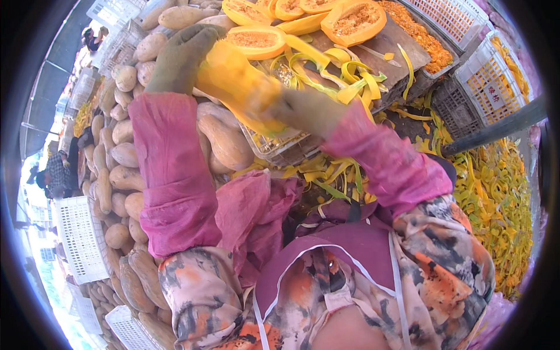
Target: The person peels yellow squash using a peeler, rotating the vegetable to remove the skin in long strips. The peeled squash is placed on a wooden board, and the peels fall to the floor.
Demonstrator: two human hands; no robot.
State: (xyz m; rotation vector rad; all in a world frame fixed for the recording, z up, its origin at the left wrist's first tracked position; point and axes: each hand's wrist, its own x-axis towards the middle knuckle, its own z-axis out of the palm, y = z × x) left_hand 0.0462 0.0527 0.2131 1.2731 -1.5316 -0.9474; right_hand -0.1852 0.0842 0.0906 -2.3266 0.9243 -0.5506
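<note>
My left hand (186, 54), in an olive-green glove, grips the far end of a peeled yellow-orange butternut squash (234, 76). The squash slants across in front of me, over a plastic crate (282, 151) with scraps in it. At its near end is my right hand (310, 111), gloved too and blurred. Its fingers are curled against the flesh; whether they hold a tool is hidden by the blur. Long peel strips (350, 83) hang over a wooden board (389, 52) beside the squash. Halved squashes (354, 24) with seeds showing lie at the back of that board.
Unpeeled squashes (124, 153) are heaped to the left, with a white crate (83, 238) among them. A tub of orange seed pulp (420, 39) and a crate of peeled pieces (494, 83) stand right. A pole (494, 127) crosses above heaped peelings (494, 210). Another person (57, 173) is far left.
</note>
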